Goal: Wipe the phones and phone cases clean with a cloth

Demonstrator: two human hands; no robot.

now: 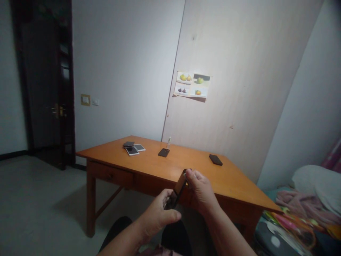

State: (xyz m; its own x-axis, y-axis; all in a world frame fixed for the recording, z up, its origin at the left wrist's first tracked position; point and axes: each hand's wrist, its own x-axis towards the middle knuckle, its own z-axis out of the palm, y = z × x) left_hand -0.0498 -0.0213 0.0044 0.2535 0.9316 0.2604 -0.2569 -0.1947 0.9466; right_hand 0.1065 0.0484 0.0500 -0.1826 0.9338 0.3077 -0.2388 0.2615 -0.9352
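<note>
A dark phone-shaped slab (pixel 179 189) is held up in both hands, in front of the tabletop's (pixel 149 161) near edge, tilted with its upper end toward one o'clock and seen nearly edge-on. The left hand (pixel 161 210) cradles the lower end between curled fingers and an outstretched thumb; whether that thumb touches it, I cannot tell. The right hand (pixel 199 185) pinches the upper end, thumb against the near side.

Taking directions from the slab, a black phone-like rectangle (pixel 163 152) lies flat at eleven o'clock, with a small clear bottle (pixel 168 143) upright just beyond it. At ten o'clock, a white-framed device (pixel 132 151) lies beside a grey-faced device (pixel 140 147) and a small dark stack (pixel 128 144). A dark flat case (pixel 215 159) lies at two o'clock, well apart from the others.

On the wall at twelve o'clock hangs a fruit poster (pixel 193 85). A door (pixel 65 124) is far off at ten o'clock, and a pink cloth (pixel 301 204) lies heaped at three.
</note>
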